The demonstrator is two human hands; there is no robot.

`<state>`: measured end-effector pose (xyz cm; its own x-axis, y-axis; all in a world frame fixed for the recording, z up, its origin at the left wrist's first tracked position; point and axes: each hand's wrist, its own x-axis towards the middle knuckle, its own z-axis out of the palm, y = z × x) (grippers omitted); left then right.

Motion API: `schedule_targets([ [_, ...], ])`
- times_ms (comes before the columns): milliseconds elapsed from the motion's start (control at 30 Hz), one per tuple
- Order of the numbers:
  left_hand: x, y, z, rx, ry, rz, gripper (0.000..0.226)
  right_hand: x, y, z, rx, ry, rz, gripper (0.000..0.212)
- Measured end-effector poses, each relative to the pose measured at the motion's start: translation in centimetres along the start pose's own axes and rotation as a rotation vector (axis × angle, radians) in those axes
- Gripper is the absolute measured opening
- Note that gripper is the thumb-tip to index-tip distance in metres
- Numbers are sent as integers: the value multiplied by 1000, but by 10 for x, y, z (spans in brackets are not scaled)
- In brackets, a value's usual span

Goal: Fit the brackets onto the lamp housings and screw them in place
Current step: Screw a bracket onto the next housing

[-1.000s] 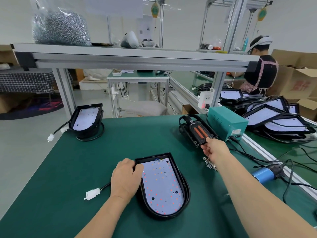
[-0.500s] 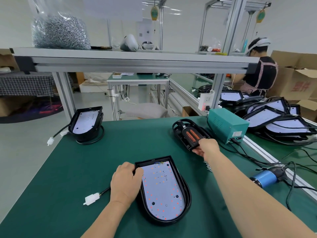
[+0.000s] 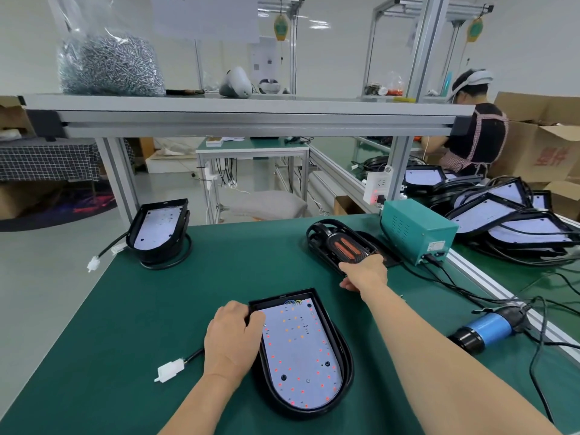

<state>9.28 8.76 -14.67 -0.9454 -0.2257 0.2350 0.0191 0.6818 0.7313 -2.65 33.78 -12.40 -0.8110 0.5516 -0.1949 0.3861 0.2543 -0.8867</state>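
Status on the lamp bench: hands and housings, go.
Left hand grips near lamp housing at top corner. Right hand grips black part with orange strips, by green box. Blue tool lies off right, apart.

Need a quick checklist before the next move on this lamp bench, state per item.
1. Lamp housing steadied: ok. Left hand grips its upper left rim; it lies flat on the mat.
2. Right hand hold on the black part with orange strips: cannot tell. The hand covers its near end, fingers hidden.
3. Housing face for mounting: cannot tell. The light board faces up; no mounting points show.
4. Screwdriver ready: ok. It lies on the mat to the right, cabled, probably in reach.
5. Screws at hand: cannot tell. Only the bag of screws on the upper shelf shows.
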Motion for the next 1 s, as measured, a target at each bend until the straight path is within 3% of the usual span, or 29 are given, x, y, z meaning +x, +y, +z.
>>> schedule_targets([
  [233,2,0,0,3,1,-2,31,2,0,0,-70,-15,-64,22],
  [467,2,1,0,12,-6,-6,32,3,-5,-14,-95,-53,-63,12],
  [567,0,2,-1,7,-19,-4,34,7,-3,-19,-83,-73,-85,18],
  [667,1,3,-2,10,-16,-1,35,7,-2,-21,125,-98,-103,30],
  [800,1,3,-1,10,-13,-11,33,-5,-12,-30,444,-81,-161,23],
  [1000,2,3,-2,19,-19,-20,36,-35,-35,-44,607,-120,-256,21],
])
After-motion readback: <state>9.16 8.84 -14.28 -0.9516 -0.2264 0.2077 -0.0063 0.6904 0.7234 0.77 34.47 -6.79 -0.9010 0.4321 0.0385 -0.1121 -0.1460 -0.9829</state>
